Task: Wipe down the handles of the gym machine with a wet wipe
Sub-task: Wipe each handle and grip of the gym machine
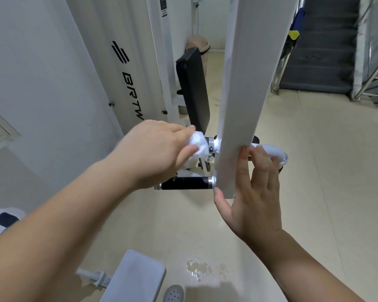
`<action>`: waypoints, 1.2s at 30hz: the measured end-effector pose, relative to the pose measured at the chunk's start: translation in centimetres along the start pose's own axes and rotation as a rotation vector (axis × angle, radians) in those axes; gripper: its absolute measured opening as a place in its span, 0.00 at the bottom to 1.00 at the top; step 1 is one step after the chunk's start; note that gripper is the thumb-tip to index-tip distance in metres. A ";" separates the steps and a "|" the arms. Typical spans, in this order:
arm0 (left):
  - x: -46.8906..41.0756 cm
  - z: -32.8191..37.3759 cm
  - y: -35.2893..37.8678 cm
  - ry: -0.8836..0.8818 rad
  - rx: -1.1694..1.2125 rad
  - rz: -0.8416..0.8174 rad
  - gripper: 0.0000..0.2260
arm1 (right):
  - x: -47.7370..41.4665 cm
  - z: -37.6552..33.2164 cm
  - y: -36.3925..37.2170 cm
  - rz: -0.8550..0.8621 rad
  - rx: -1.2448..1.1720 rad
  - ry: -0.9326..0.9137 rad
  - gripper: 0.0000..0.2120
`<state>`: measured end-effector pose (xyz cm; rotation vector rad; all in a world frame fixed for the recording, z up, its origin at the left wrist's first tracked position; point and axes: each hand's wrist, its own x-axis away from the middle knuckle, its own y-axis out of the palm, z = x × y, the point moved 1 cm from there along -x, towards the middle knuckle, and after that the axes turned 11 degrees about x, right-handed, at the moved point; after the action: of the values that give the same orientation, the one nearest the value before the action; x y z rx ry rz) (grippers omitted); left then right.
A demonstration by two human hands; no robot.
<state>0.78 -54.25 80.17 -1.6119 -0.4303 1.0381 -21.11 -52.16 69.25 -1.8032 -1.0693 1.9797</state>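
A white machine arm [244, 88] hangs down the middle of the view. Two handles stick out to its left. My left hand [153, 153] grips a crumpled white wet wipe [198, 143] wrapped round the upper handle, which the wipe and hand hide except for its chrome collar [212, 144]. The lower handle [183, 183] is black with chrome ends and bare. My right hand [251, 192] steadies the arm's lower end, thumb on its left edge and fingers curled round its right side.
A black back pad [192, 90] and the white weight-stack cover [100, 68] stand behind the handles. A white curved tube [273, 151] juts right of the arm. A small puddle [199, 269] lies on the beige floor, with a white footplate [135, 277] near my shoe [174, 294]. Dark stairs [327, 46] rise at the right.
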 end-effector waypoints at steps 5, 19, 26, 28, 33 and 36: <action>-1.9 2.2 2.3 0.039 -0.035 0.038 0.20 | 0.2 0.1 0.0 -0.005 0.009 0.011 0.43; -0.9 1.2 1.0 0.033 -0.066 0.025 0.26 | 0.2 -0.3 -1.1 -0.034 -0.003 0.026 0.42; -0.9 1.7 1.1 -0.012 -0.066 0.022 0.16 | 0.3 0.5 -1.2 -0.065 -0.001 -0.031 0.43; 0.8 0.1 -0.3 -0.027 -0.090 0.015 0.19 | 0.3 0.8 -1.2 -0.084 0.013 -0.053 0.44; 3.8 -2.7 -3.0 -0.066 -0.103 0.032 0.18 | 0.2 0.2 -1.2 -0.058 -0.015 -0.011 0.42; 2.7 -1.7 -1.9 -0.067 -0.093 -0.010 0.22 | 0.2 -0.2 -1.1 -0.051 -0.029 0.018 0.42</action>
<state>4.10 -52.66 80.84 -1.6590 -0.5377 1.0807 -21.24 -51.16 69.80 -1.7862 -1.1325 1.9249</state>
